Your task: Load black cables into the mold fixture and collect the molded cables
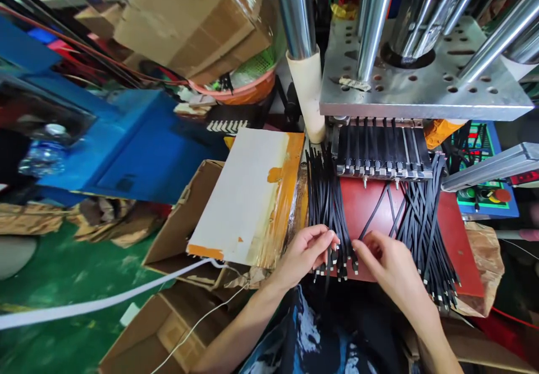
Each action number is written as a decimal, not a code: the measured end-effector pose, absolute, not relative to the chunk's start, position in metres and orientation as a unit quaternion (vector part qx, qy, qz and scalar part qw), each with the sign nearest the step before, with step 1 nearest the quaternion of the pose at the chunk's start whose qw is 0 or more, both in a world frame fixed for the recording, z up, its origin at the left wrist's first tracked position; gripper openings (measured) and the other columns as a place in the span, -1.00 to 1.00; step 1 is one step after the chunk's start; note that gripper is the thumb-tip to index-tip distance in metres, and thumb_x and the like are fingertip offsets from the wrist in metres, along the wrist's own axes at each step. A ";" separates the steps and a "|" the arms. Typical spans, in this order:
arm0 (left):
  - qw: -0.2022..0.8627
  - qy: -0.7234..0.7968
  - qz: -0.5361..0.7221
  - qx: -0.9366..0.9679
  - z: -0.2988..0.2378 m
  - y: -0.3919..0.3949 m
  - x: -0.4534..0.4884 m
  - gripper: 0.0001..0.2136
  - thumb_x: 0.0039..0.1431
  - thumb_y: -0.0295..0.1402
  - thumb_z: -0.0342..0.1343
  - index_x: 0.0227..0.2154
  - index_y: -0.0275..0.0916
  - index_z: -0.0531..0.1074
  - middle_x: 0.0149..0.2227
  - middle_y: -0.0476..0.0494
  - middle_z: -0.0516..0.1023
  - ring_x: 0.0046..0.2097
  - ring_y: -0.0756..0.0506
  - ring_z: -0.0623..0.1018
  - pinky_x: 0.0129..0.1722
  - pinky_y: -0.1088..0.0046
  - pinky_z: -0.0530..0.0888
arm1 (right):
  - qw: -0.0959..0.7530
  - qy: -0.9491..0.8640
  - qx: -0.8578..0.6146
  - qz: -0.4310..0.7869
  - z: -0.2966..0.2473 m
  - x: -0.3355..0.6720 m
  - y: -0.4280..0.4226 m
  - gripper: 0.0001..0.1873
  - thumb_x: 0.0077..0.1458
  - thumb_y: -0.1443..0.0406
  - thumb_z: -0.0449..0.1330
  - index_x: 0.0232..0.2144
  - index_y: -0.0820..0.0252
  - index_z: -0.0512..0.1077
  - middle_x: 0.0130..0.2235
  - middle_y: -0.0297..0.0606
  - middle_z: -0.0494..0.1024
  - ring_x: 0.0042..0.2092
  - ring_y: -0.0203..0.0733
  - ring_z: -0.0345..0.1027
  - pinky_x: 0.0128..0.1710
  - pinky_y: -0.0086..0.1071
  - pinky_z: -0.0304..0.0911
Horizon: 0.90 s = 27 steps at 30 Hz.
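Observation:
My left hand is closed in a pinch over the lower end of the left bundle of black cables, seemingly on a cable end; its fingers partly cover the connectors. My right hand is also closed, thumb against curled fingers, where a single black cable slants down to the fingertips. To its right lies a thicker bundle of black cables with metal plug ends. Both bundles rest on a red mat. Beyond them a slotted metal fixture holds several cables side by side, plugs toward me.
A thick metal press plate on shiny posts hangs over the fixture. At left a white board with orange tape lies across an open carton. A control panel with buttons stands at right. Blue machine housing is farther left.

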<state>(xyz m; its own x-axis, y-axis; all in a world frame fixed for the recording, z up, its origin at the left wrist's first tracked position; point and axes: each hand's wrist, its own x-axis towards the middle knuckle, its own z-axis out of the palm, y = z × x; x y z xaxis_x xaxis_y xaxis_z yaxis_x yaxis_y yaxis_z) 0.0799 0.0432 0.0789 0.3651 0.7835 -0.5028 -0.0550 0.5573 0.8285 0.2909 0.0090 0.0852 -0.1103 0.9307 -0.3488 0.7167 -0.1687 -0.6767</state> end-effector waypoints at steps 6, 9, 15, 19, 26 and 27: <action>0.716 0.467 0.210 0.474 0.077 0.045 0.090 -0.55 0.37 0.10 0.14 -0.33 -0.25 0.46 -0.43 0.01 0.50 -0.54 0.06 0.47 -0.55 0.58 0.43 | -0.006 -0.630 -0.758 0.165 0.054 0.304 0.014 -0.71 0.43 0.19 0.04 -0.33 0.15 0.41 -0.38 -0.04 0.62 -0.40 0.03 0.54 -0.45 -0.27 0.02; 0.693 0.474 0.185 0.511 0.078 0.047 0.100 -0.59 0.40 0.02 0.13 -0.34 -0.25 0.48 -0.45 0.01 0.49 -0.53 0.04 0.50 -0.54 0.57 0.43 | 0.043 -0.635 -0.736 0.232 0.059 0.318 0.005 -0.72 0.43 0.22 0.03 -0.34 0.11 0.39 -0.41 -0.15 0.61 -0.38 -0.03 0.54 -0.39 -0.29 0.12; 0.651 0.471 0.176 0.569 0.072 0.050 0.114 -0.64 0.43 -0.07 0.10 -0.30 -0.26 0.56 -0.44 0.04 0.48 -0.51 0.04 0.52 -0.48 0.56 0.43 | 0.035 -0.628 -0.751 0.201 0.068 0.295 -0.011 -0.65 0.49 0.07 0.02 -0.26 0.15 0.39 -0.34 -0.09 0.63 -0.32 0.03 0.58 -0.41 -0.29 0.10; 0.626 0.489 0.188 0.578 0.070 0.052 0.111 -0.65 0.39 -0.08 0.13 -0.34 -0.27 0.56 -0.45 0.02 0.47 -0.48 0.02 0.50 -0.47 0.55 0.45 | -0.059 -0.589 -0.780 0.204 0.071 0.279 0.006 -0.67 0.49 0.16 0.01 -0.25 0.24 0.42 -0.31 0.02 0.63 -0.32 0.08 0.59 -0.44 -0.29 0.00; 0.716 0.434 0.170 0.519 0.071 0.053 0.112 -0.56 0.34 0.03 0.19 -0.29 -0.32 0.64 -0.52 -0.02 0.49 -0.52 0.02 0.48 -0.48 0.55 0.44 | 0.189 -0.631 -0.562 0.501 0.090 0.303 -0.020 -0.68 0.43 0.23 0.04 -0.43 0.13 0.24 -0.47 -0.42 0.34 -0.42 -0.29 0.18 -0.38 -0.40 0.04; 0.741 0.416 0.171 0.499 0.073 0.053 0.114 -0.54 0.32 0.06 0.21 -0.29 -0.33 0.65 -0.54 -0.02 0.48 -0.53 0.03 0.47 -0.50 0.56 0.43 | 0.195 -0.625 -0.526 0.544 0.093 0.305 -0.029 -0.68 0.42 0.22 0.04 -0.43 0.14 0.26 -0.47 -0.43 0.31 -0.41 -0.30 0.14 -0.38 -0.41 0.03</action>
<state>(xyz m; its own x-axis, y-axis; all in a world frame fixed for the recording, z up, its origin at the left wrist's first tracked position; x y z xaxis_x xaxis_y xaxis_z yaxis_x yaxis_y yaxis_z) 0.1137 0.0526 0.0728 0.5950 0.6682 -0.4466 0.1621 0.4445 0.8810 0.3047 -0.0288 0.0935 -0.3714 0.8685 -0.3284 0.4449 -0.1440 -0.8839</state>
